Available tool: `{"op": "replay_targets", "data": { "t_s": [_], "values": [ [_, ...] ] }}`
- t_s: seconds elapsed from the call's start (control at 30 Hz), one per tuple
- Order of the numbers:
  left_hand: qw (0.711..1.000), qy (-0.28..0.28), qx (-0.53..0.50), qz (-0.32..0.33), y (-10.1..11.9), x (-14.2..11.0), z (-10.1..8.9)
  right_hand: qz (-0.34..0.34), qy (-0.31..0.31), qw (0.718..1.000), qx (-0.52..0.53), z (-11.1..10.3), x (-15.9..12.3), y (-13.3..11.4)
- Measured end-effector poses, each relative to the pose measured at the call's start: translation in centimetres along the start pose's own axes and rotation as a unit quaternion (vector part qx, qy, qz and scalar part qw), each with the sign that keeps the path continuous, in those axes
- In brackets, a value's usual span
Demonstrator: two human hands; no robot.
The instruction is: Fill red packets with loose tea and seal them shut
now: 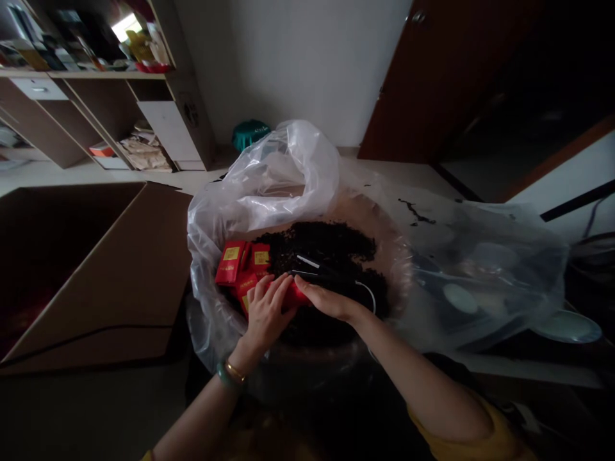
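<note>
Both my hands are on a small red packet (295, 296) over a tub lined with clear plastic. My left hand (266, 315) curls its fingers over the packet's left side, and my right hand (327, 299) presses on its right end. My palms hide much of it. Just beyond my fingers lies a black tool like a flat iron (317, 272), with a white cord (369, 291). Dark loose leaves, looking like tea (331, 240), spread beneath. Left of my hands, several red packets with yellow labels (231, 261) are piled together.
The plastic liner (211, 218) bunches up around the tub's rim. An open cardboard box (129, 269) stands at left. On the right, a clear plastic sheet (509, 269) covers some dishes. Behind are a shelf unit (192, 128), a teal bag (250, 133) and a brown door (432, 83).
</note>
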State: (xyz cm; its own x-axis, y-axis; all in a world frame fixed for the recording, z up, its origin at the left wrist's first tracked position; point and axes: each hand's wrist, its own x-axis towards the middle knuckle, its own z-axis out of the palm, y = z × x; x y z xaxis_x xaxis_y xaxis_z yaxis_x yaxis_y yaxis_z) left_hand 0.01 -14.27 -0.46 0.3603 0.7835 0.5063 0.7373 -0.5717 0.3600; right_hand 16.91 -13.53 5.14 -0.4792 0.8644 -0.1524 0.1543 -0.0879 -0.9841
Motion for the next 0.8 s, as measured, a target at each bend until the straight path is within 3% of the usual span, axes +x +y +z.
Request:
{"op": "replay_targets", "data": {
  "t_s": [0.17, 0.33, 0.47, 0.6, 0.7, 0.8],
  "values": [
    [0.999, 0.005, -0.027, -0.041, -0.9, 0.1, 1.0, 0.034, -0.019, 0.997, 0.072, -0.9, 0.2, 0.1],
    [0.994, 0.036, -0.049, -0.094, -1.8, 0.5, 0.8, 0.122, 0.102, 0.985, 0.064, -3.4, 0.2, 0.2],
    [0.990, 0.049, -0.070, -0.110, -2.1, 0.5, 0.5, 0.094, 0.152, 0.978, -0.107, -3.9, 0.3, 0.9],
    [0.985, 0.064, -0.105, -0.124, -2.2, 0.4, 0.5, 0.043, 0.175, 0.944, -0.277, -3.9, 0.5, 1.6],
    [0.975, 0.080, -0.141, -0.154, -2.3, 0.2, 0.9, -0.003, 0.146, 0.916, -0.374, -3.3, 0.7, 2.2],
    [0.963, 0.101, -0.167, -0.187, -2.5, 0.1, 1.4, 0.001, 0.077, 0.860, -0.504, -1.8, 0.9, 2.4]
  ]
}}
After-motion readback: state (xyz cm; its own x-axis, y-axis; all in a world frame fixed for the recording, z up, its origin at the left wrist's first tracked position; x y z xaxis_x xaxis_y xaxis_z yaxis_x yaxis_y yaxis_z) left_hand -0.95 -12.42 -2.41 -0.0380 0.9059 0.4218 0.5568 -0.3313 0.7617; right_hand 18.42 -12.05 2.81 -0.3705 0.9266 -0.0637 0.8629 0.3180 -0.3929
